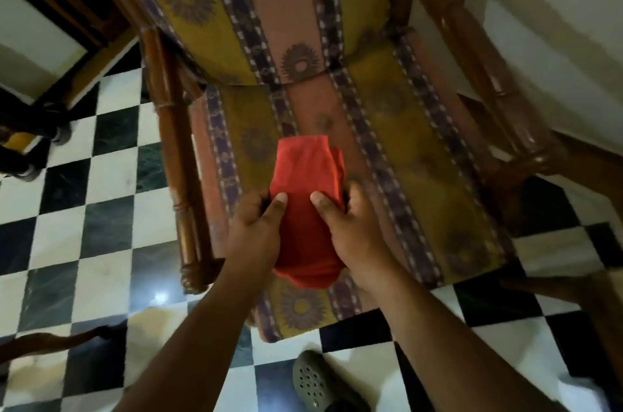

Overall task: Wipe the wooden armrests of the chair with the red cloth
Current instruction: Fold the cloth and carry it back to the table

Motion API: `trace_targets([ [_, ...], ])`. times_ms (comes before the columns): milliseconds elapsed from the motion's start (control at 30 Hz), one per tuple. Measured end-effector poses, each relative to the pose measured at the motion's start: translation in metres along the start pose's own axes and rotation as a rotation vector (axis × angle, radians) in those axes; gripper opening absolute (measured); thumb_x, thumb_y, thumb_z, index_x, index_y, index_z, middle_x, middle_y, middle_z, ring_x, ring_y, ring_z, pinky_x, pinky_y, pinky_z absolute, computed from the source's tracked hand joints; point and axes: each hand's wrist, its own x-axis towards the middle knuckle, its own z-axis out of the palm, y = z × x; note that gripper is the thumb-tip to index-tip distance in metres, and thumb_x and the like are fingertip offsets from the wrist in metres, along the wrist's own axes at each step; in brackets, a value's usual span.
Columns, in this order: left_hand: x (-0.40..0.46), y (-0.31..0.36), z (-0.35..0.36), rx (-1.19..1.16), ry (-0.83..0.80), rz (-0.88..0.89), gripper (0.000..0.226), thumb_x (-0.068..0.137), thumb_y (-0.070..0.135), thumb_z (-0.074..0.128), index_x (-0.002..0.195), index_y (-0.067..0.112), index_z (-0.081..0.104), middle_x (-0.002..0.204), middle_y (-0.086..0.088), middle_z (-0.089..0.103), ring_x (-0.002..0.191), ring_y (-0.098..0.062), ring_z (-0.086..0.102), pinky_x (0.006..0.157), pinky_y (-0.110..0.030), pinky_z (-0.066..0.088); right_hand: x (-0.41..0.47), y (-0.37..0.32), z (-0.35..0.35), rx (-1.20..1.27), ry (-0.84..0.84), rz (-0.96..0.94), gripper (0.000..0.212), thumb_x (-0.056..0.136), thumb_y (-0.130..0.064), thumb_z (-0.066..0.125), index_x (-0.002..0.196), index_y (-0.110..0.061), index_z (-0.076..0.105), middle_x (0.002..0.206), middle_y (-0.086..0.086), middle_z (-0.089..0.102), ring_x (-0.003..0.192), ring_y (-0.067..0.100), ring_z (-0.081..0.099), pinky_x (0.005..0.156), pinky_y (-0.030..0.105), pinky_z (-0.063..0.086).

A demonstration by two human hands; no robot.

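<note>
Checkered black-and-white floor tiles surround a wooden armchair with a patterned seat cushion, set close to a pale wall.

Finding 1, the cloth. The red cloth is folded into a long pad and held above the front half of the seat cushion. Its long axis runs from the front edge of the seat toward the backrest. Whether its underside touches the cushion cannot be told.

Finding 2, the grip. The person's left hand and right hand are both closed on the cloth's near half, one on each long side, thumbs pressed on top and fingers curled beneath. The far end of the cloth projects free beyond both hands.

Finding 3, the armrests. The left armrest lies along the seat's left edge, just beside the left hand and roughly parallel to the cloth's long axis. The right armrest runs along the right edge, well apart from the right hand. Neither is touched by the cloth.

Assessment. No wiping is under way at this moment. The left armrest is the nearer target; a sideways carry to the left would lay the pad lengthwise along it.
</note>
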Motion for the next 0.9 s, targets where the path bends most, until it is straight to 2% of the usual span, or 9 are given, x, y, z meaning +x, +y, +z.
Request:
trace_targets([
  [100,-0.02,0.011,0.068,0.064,-0.126,0.051,0.009,0.098,0.024,0.06,0.099,0.021,0.068,0.103,-0.007,0.071,0.093,-0.02,0.065,0.096,-0.055,0.053,-0.012,-0.007,-0.079,0.034,0.132,0.0,0.031,0.079,-0.052,0.069,0.103,-0.034,0.061,0.097,-0.011,0.07,0.082,-0.001,0.067,0.071,0.023,0.053],
  [200,-0.047,0.026,0.133,0.146,-0.259,0.128,0.019,0.098,0.025,0.06,0.114,0.016,0.067,0.111,-0.008,0.071,0.103,-0.026,0.066,0.095,-0.05,0.054,-0.034,-0.013,-0.154,0.048,0.238,-0.007,0.028,0.081,-0.052,0.069,0.103,-0.039,0.058,0.102,-0.013,0.068,0.086,-0.002,0.066,0.073,0.023,0.053],
  [267,-0.066,0.034,0.178,0.19,-0.372,0.169,0.021,0.099,0.025,0.057,0.118,0.019,0.064,0.115,-0.006,0.07,0.101,-0.02,0.066,0.088,-0.038,0.055,-0.055,-0.018,-0.203,0.084,0.293,0.012,0.028,0.084,-0.053,0.068,0.106,-0.048,0.052,0.107,-0.017,0.064,0.092,0.002,0.066,0.077,0.027,0.055],
  [367,-0.111,0.043,0.256,0.261,-0.563,0.207,0.013,0.1,0.027,0.055,0.109,0.035,0.061,0.112,0.007,0.068,0.095,-0.005,0.063,0.077,-0.023,0.049,-0.092,-0.019,-0.286,0.136,0.423,-0.003,0.033,0.088,-0.047,0.065,0.116,-0.045,0.049,0.111,-0.015,0.062,0.094,0.006,0.067,0.076,0.027,0.056],
  [467,-0.156,0.041,0.32,0.314,-0.706,0.213,0.014,0.099,0.033,0.055,0.107,0.043,0.06,0.112,0.017,0.065,0.1,-0.006,0.062,0.078,-0.027,0.05,-0.135,-0.009,-0.352,0.188,0.549,-0.018,0.037,0.09,-0.043,0.064,0.124,-0.038,0.048,0.113,-0.014,0.064,0.095,0.008,0.069,0.075,0.027,0.06],
  [567,-0.203,0.03,0.385,0.416,-0.853,0.233,0.012,0.1,0.036,0.053,0.102,0.048,0.055,0.108,0.023,0.059,0.099,-0.004,0.058,0.075,-0.026,0.048,-0.176,0.012,-0.413,0.261,0.687,-0.001,0.025,0.091,-0.043,0.065,0.111,-0.049,0.051,0.109,-0.015,0.066,0.093,0.003,0.069,0.072,0.024,0.06],
  [700,-0.271,0.001,0.462,0.558,-1.046,0.268,0.02,0.101,0.036,0.05,0.121,0.034,0.053,0.119,0.011,0.061,0.107,-0.013,0.06,0.087,-0.036,0.053,-0.23,0.052,-0.479,0.369,0.892,0.044,0.027,0.089,-0.049,0.065,0.098,-0.067,0.048,0.104,-0.026,0.066,0.09,-0.003,0.069,0.066,0.019,0.058],
  [800,-0.307,-0.025,0.502,0.64,-1.145,0.302,0.017,0.102,0.035,0.049,0.119,0.038,0.05,0.114,0.016,0.059,0.103,-0.008,0.06,0.081,-0.029,0.052,-0.26,0.083,-0.511,0.434,1.019,0.076,0.025,0.089,-0.045,0.066,0.104,-0.057,0.05,0.105,-0.02,0.066,0.089,-0.006,0.068,0.064,0.016,0.056],
  [900,-0.346,-0.057,0.546,0.7,-1.207,0.293,0.015,0.101,0.029,0.053,0.113,0.037,0.055,0.115,0.009,0.063,0.102,-0.011,0.062,0.081,-0.03,0.054,-0.291,0.119,-0.547,0.473,1.124,0.119,0.024,0.092,-0.033,0.066,0.104,-0.047,0.051,0.104,-0.019,0.064,0.085,-0.011,0.065,0.061,0.009,0.051],
])
